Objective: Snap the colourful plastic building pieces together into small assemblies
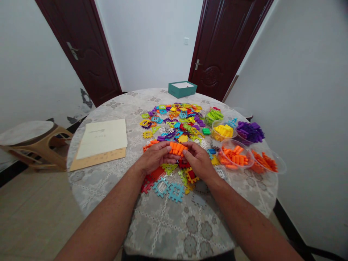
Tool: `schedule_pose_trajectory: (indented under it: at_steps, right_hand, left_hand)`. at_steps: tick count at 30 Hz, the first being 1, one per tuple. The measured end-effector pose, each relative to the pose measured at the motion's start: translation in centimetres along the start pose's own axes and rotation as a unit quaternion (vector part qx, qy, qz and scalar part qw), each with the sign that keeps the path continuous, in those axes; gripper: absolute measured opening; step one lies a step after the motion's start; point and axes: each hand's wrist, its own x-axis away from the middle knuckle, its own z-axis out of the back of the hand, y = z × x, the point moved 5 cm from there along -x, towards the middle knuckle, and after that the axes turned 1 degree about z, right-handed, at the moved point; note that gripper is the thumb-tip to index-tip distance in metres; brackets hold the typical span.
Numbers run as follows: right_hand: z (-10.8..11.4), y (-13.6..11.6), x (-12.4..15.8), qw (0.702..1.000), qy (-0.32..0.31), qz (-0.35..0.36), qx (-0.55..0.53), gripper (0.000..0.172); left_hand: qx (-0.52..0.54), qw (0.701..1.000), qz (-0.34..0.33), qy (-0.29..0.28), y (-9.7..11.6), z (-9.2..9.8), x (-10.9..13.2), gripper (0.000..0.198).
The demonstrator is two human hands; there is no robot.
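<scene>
Between my two hands is a ridged orange building block [178,148], held above a pile of loose plastic pieces. My left hand [157,156] closes on its left end, fingers curled behind and below it. At the other end, the thumb and fingers of my right hand [199,159] pinch it. Light blue square pieces [176,192] and a red piece [148,183] lie just below my hands. A yellow-orange frame piece [192,175] sits near my right wrist. Part of the pile is hidden under my hands.
Clear bowls at the right hold orange blocks [236,157], yellow blocks [223,131], purple pieces [249,131], green pieces [213,116] and orange-red pieces [265,162]. A teal box [181,89] stands at the back. Paper sheets [103,139] lie left, near a wooden stool [35,145].
</scene>
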Motion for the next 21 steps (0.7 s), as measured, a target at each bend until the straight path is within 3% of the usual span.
schedule_pose_trajectory:
  at_steps: [8, 14, 21]
  right_hand:
    - [-0.8, 0.4, 0.0, 0.999, -0.015, -0.011, -0.048, 0.027]
    - [-1.2, 0.9, -0.2, 1.0, -0.012, -0.006, -0.014, 0.029]
    - [-1.1, -0.1, 0.0, 0.999, -0.032, 0.009, 0.008, 0.038]
  left_hand:
    - [-0.048, 0.999, 0.012, 0.0, 0.1, -0.5, 0.2, 0.033]
    - [-0.117, 0.993, 0.014, 0.0, 0.1, 0.2, -0.1, 0.046]
    - [-0.194, 0.981, -0.004, 0.002, 0.4, -0.2, -0.1, 0.051]
